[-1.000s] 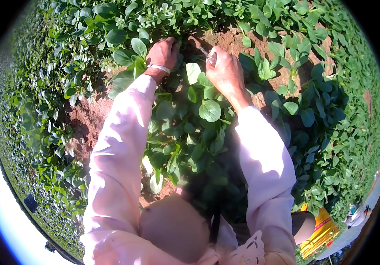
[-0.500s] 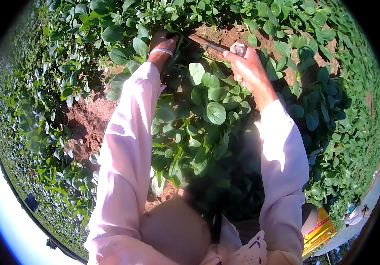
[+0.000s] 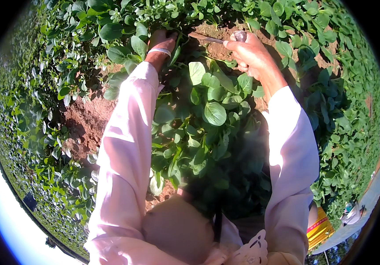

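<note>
My right hand (image 3: pixel 252 53) is wrapped round the handle of a hand weeding tool (image 3: pixel 205 37). Its narrow, rusty brown blade points left, over bare reddish soil. Left of the blade tip, my left hand (image 3: pixel 161 43), with a pale bangle at the wrist, reaches in among green stems. Those fingers are curled, and leaves and shadow hide whatever they grip. Between my forearms grows a clump of broad-leaved green plants (image 3: pixel 215 113). Another leafy plant (image 3: pixel 118 54) stands just left of my left wrist.
Dense low greenery surrounds me on both sides. Reddish soil (image 3: pixel 86 121) shows at the left. Yellow cloth (image 3: pixel 320 227) with a red band lies at the lower right, near a pale strip (image 3: pixel 349 232) along the field's edge.
My right hand has shifted slightly right and up, and its forearm has swung outward to the right. The blade now lies more level. My left hand has barely moved.
</note>
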`<state>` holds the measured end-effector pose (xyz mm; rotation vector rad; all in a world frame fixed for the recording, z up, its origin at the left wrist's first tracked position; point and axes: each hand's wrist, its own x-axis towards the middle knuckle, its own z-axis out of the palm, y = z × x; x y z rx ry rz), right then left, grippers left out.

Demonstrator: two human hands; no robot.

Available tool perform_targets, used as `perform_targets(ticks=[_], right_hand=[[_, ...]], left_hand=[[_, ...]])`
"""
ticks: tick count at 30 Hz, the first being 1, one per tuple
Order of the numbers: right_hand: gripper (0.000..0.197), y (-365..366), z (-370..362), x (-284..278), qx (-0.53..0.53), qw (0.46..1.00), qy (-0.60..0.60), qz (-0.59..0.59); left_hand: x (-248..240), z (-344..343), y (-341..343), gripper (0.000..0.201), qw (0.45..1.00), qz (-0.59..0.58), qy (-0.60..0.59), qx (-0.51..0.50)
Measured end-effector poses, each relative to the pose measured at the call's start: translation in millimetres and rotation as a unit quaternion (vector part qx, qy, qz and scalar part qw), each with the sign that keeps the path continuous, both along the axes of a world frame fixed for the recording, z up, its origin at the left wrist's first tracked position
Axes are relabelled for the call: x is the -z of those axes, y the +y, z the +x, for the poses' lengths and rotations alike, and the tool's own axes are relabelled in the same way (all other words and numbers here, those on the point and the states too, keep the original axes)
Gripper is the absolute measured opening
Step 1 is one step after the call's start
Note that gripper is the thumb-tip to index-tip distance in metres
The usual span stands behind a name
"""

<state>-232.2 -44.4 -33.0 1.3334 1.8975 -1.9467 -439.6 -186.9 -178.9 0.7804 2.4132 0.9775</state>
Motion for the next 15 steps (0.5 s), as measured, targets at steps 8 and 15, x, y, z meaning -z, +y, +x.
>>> perform_targets(ticks=[8,15], right_hand=[[0.027,0,5,2,0.034,0.999,0.027,-0.030],[0.027,-21,-7,3,0.056,0.998,0.020,0.000]], left_hand=[[4,2,1,0.039,1.000,-0.017,0.026,0.006],[-15,12,0,0.036,0.998,-0.032,0.053,0.004]])
